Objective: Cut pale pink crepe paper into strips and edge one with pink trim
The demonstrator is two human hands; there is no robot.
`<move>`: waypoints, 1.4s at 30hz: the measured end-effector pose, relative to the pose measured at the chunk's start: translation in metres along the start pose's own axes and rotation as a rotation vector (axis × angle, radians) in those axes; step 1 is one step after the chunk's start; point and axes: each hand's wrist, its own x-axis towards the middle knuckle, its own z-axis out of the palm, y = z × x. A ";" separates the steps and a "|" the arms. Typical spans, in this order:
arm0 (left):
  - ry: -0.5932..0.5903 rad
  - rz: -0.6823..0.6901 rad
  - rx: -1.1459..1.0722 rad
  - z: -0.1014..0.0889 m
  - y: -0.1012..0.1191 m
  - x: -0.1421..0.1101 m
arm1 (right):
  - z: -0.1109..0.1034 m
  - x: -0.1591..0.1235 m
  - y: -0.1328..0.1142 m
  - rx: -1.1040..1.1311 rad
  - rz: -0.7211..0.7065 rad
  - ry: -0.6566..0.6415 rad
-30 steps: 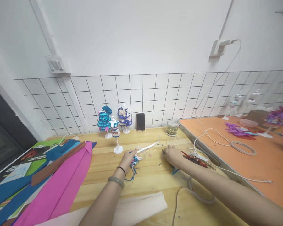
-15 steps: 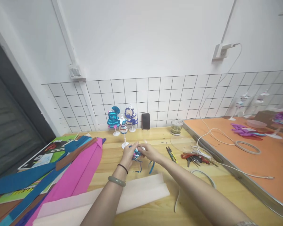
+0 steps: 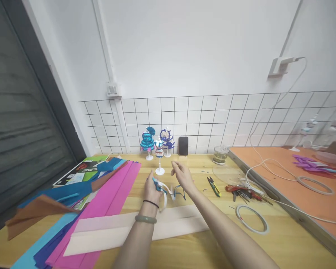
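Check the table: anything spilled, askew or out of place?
Nothing looks spilled. The brown sheet juts out askew at far left, while the pink sheets lie flatter; a small scrap lies loose beside the snips.

Forearms (image 3: pixel 226 231) outstretched, left hand (image 3: pixel 152 189) curled, right hand (image 3: pixel 183 177) near it, loosely bent.
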 end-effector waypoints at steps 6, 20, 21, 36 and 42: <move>-0.363 -0.046 0.213 0.000 -0.023 -0.039 | 0.017 0.000 -0.012 0.147 -0.068 0.158; -0.511 0.123 0.069 0.007 0.017 -0.052 | 0.001 -0.014 -0.025 0.363 0.233 -0.319; -0.427 0.208 0.071 0.007 0.024 -0.050 | 0.001 -0.024 -0.025 0.361 0.261 -0.448; -0.710 -0.234 0.547 -0.048 0.011 -0.059 | -0.044 -0.034 -0.021 -0.308 -0.116 -0.655; -0.380 -0.162 -0.001 -0.045 0.018 -0.058 | -0.017 -0.068 0.007 -0.378 -0.119 -0.519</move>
